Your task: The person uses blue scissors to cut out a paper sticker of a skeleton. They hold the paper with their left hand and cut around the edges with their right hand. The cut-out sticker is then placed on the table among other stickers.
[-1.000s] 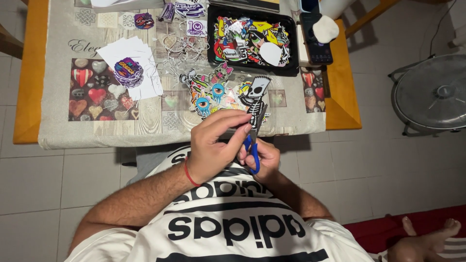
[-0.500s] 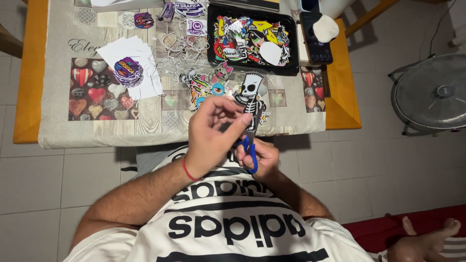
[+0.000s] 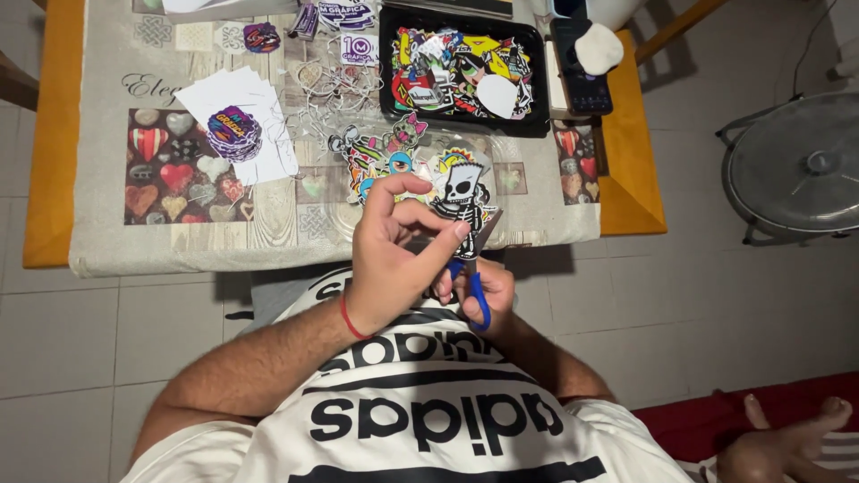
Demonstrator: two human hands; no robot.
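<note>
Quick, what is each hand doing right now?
Left hand: closed on the skeleton sticker sheet.
Right hand: closed on the blue-handled scissors.

Floor (image 3: pixel 107 340): pale grey square tiles, thin grout lines. Worktop (image 3: pixel 49 134): orange wood, draped with a grey cloth (image 3: pixel 268 224) printed with hearts and knot patterns. Round grey fan (image 3: pixel 796 165) lying on the tiles to the right. Red cushion edge (image 3: pixel 689 420) at lower right. Even indoor light, soft shadow under the worktop edge.
</note>
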